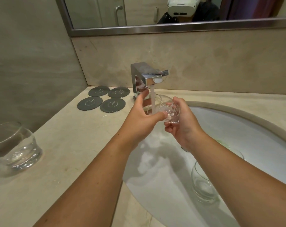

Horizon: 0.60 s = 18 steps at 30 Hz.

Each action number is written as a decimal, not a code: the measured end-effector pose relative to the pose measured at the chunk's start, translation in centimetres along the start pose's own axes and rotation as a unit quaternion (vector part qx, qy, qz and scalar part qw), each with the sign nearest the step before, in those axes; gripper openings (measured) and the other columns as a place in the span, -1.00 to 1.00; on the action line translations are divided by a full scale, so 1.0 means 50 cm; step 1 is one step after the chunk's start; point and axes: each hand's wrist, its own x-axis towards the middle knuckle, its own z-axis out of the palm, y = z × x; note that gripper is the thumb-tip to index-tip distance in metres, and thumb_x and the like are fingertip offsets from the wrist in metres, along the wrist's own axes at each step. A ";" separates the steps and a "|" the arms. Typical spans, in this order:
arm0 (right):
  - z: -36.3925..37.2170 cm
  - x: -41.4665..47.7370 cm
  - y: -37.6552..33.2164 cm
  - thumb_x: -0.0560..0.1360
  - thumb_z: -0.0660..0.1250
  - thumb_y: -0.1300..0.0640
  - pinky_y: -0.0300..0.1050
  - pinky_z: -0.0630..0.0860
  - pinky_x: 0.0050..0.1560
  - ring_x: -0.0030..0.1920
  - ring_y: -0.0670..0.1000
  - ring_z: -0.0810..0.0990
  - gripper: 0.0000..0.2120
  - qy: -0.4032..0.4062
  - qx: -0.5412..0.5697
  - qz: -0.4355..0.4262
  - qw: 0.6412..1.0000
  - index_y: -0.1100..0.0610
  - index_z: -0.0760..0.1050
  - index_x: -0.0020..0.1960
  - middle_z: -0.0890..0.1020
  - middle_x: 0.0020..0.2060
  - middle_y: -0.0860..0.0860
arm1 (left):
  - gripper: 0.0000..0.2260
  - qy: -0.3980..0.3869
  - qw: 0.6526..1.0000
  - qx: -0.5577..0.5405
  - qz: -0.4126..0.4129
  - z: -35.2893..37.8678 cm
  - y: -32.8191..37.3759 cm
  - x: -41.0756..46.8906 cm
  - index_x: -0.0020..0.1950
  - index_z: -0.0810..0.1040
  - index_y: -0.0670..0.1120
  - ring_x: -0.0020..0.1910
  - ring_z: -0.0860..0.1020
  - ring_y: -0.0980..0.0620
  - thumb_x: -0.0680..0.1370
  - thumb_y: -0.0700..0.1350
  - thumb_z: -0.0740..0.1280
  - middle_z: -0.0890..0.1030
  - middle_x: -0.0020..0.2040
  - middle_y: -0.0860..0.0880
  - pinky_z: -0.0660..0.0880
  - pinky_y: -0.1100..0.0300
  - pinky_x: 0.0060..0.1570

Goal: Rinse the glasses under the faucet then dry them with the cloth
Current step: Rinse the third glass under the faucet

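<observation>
Gripping clear round glass [170,110] mid-frame, left hand [142,112] and right hand [183,122] | rinsing under shiny square faucet [147,77] | next: needs cloth, none seen

- The glass under the faucet [169,112]: the left hand [142,118] covers part of its wall with the thumb, the right hand [183,123] wraps its base, and the water stream [153,102] blurs its rim.
- The faucet [147,77]: its foot is hidden behind the left hand.
- The glass in the sink [203,187], at 5 o'clock: its far rim lies behind the right forearm.
- The glass on the counter [16,149], at 9 o'clock: cut by the left edge.
- The sink [253,122]: cut by the right and bottom edges. The drain [184,149] is mostly under the right wrist. The greenish patch [221,142] is too blurred to tell.
- The coasters [104,100], at 10 o'clock: marks too small to read.
- The mirror [139,12], at 12 o'clock: cut by the top edge.
</observation>
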 end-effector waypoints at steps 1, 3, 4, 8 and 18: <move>0.001 0.000 -0.001 0.63 0.32 -0.10 -0.14 0.29 -0.43 -0.49 -0.02 0.40 -0.74 0.006 0.001 -0.013 1.000 0.10 0.59 0.02 0.58 -0.29 0.03 | -0.08 -0.001 1.000 -0.003 -0.006 0.001 -0.002 0.001 0.66 0.26 0.13 0.41 0.57 0.11 0.37 0.08 0.60 0.55 0.46 0.09 0.50 -0.02 0.47; 0.002 -0.001 -0.002 0.61 0.33 -0.02 -0.12 0.28 -0.40 -0.47 -0.01 0.41 -0.78 0.018 0.000 -0.046 0.999 0.12 0.61 0.06 0.57 -0.24 0.05 | 0.05 0.003 1.000 -0.003 -0.021 0.004 -0.003 0.000 0.69 0.21 0.15 0.49 0.50 0.12 0.29 0.31 0.59 0.49 0.53 0.14 0.46 -0.10 0.50; 0.002 -0.001 -0.002 0.60 0.35 0.01 -0.11 0.29 -0.40 -0.44 0.00 0.43 -0.79 0.027 -0.009 -0.066 0.997 0.13 0.63 0.09 0.58 -0.20 0.06 | 0.09 0.006 1.000 -0.001 -0.027 0.004 -0.003 0.000 0.69 0.19 0.16 0.51 0.48 0.12 0.26 0.40 0.57 0.46 0.54 0.16 0.46 -0.12 0.50; 0.002 -0.008 0.001 0.53 0.44 -0.01 -0.11 0.41 -0.34 -0.21 0.01 0.55 -0.78 0.039 -0.074 -0.134 0.987 0.01 0.64 0.16 0.67 -0.05 0.02 | 0.02 0.015 0.999 -0.007 -0.052 0.000 -0.011 0.006 0.66 0.24 0.13 0.38 0.59 0.14 0.30 0.45 0.53 0.63 0.39 0.12 0.56 -0.09 0.39; 0.006 -0.011 0.011 0.38 0.55 -0.29 -0.06 0.51 -0.08 -0.18 -0.03 0.58 -0.55 0.060 -0.134 -0.206 0.967 -0.14 0.58 0.18 0.73 -0.01 0.00 | -0.40 0.016 0.987 -0.078 -0.139 -0.001 -0.019 0.016 0.53 0.43 0.09 -0.07 0.60 0.04 0.55 0.22 0.48 0.65 0.24 0.03 0.60 0.07 0.08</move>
